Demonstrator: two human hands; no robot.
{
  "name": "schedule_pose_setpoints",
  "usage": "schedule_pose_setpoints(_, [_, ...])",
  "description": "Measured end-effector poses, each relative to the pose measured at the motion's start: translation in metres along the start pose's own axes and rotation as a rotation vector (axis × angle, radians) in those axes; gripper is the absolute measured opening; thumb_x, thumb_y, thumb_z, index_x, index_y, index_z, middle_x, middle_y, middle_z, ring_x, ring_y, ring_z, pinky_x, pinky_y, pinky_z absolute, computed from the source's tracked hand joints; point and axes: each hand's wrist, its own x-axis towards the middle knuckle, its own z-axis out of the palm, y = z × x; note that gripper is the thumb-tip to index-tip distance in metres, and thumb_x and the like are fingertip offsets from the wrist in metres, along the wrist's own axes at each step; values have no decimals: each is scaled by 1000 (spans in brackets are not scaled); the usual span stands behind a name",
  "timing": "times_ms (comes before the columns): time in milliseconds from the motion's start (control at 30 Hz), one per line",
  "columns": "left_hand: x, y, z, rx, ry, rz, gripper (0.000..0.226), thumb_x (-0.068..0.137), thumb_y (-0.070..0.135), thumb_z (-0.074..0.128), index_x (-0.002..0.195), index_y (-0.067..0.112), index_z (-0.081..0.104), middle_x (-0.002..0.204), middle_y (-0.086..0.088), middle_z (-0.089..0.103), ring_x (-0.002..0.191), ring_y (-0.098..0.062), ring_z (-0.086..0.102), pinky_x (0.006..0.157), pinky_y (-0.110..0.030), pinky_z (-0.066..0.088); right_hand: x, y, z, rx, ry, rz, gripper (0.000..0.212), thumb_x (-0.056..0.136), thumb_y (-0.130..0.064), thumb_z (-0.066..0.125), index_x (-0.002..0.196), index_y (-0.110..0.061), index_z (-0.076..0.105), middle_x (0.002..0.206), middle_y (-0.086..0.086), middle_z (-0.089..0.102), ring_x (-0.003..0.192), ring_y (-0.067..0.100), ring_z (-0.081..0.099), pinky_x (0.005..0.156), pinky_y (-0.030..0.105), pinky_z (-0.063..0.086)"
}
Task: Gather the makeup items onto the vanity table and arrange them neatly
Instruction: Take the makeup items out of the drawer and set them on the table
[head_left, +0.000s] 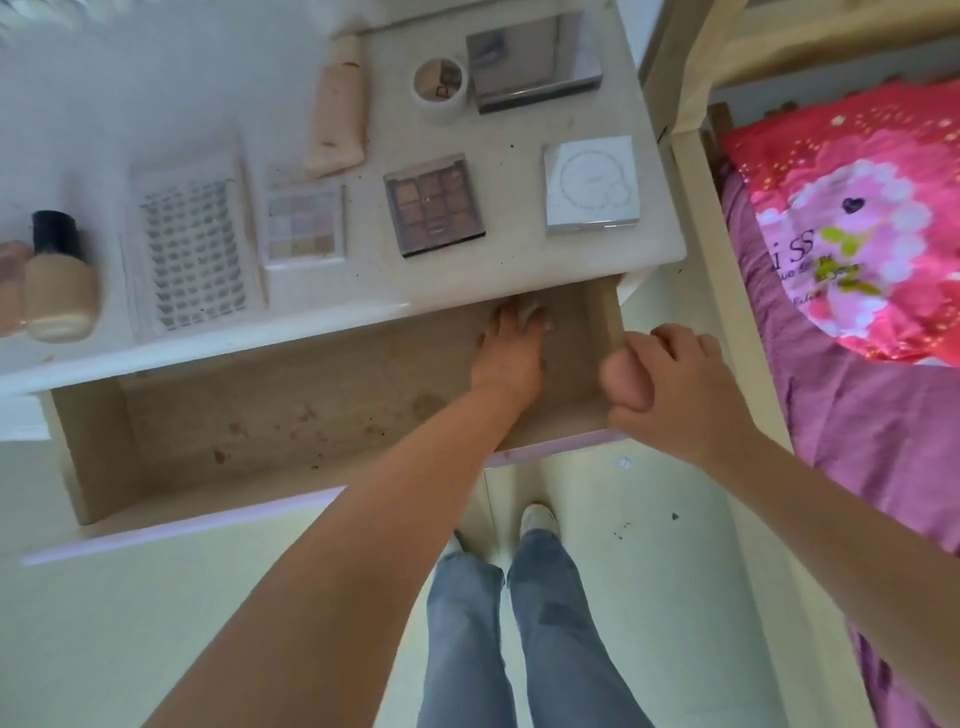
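The vanity table (519, 270) carries a lash tray (195, 249), a pale eyeshadow palette (305, 226), a brown palette (434, 205), a white square compact (592, 182), a peach tube (337, 114), a small white cup (440, 85), a mirrored case (535, 57) and a foundation bottle (60, 275) with a black cap. Below it the drawer (260, 415) is pulled out. My left hand (511, 353) reaches to the drawer's back, fingers round a small pale item (530, 312) half hidden under the tabletop's edge. My right hand (670, 384) grips the drawer's right front corner.
A second bottle (10, 291) stands at the far left edge. A bed (857, 234) with a pink cover and its pale wooden frame (696, 208) stand close on the right. My legs and feet (535, 525) are on the pale floor under the drawer front.
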Motion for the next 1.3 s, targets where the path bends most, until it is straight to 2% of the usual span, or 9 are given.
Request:
schedule_pose_setpoints(133, [19,3,11,195,-20,31,50,89,11,44,136,20,33,146,-13,21,135,-32,18,106,-43,23,1,7,11,99,19,25,62,67,-23,66,125,-10,49,126,15,46,107,35,39,88,36,35])
schedule_pose_setpoints(267, [9,-4,10,427,-119,113,36,88,6,45,123,5,45,133,-23,36,123,-37,32,96,-44,33,0,5,18,148,50,15,61,67,-22,68,123,-8,50,126,16,46,105,35,41,87,34,34])
schedule_pose_setpoints(333, [-2,-14,4,460,-185,182,36,86,16,51,120,5,46,126,-19,44,118,-35,39,90,-40,38,-1,4,17,164,47,-6,62,65,-21,70,122,-8,52,127,16,47,105,36,42,86,36,36])
schedule_pose_setpoints(467, [-28,-29,-23,396,-192,360,38,83,30,55,115,12,48,113,-13,52,105,-31,48,79,-35,39,-2,-3,7,221,35,-93,63,57,-15,75,117,-5,57,122,19,52,102,40,47,85,35,36])
schedule_pose_setpoints(767, [-84,-77,-78,-126,60,130,52,78,16,63,126,8,46,115,-13,47,92,-33,56,77,-30,43,4,-66,-25,323,84,-295,64,52,-21,67,112,0,59,120,21,53,100,30,47,85,34,32])
schedule_pose_setpoints(900, [-88,-118,-122,-141,206,87,57,76,7,63,129,4,42,115,-17,50,97,-33,57,81,-31,43,33,-113,-36,276,68,-395,65,55,-11,81,114,-3,57,125,20,49,105,34,46,84,33,31])
schedule_pose_setpoints(1067, [-65,-184,-186,-221,350,-97,65,76,16,66,129,3,31,122,-17,47,98,-31,52,75,-25,33,99,-188,-49,241,90,-470,70,62,-18,78,124,-10,48,137,17,31,116,26,37,90,30,34])
schedule_pose_setpoints(1167, [-34,-215,-223,-224,371,-121,56,75,18,65,120,0,37,116,-17,49,88,-24,46,71,-26,32,152,-233,-56,207,86,-499,68,66,-22,76,126,-12,45,135,13,30,119,25,36,95,25,27])
schedule_pose_setpoints(1300, [8,-245,-256,-187,359,-28,52,75,24,64,120,4,48,119,-14,53,104,-29,52,81,-28,38,215,-273,-59,60,-41,-486,63,69,-21,73,125,-14,46,132,10,30,117,25,37,92,25,31])
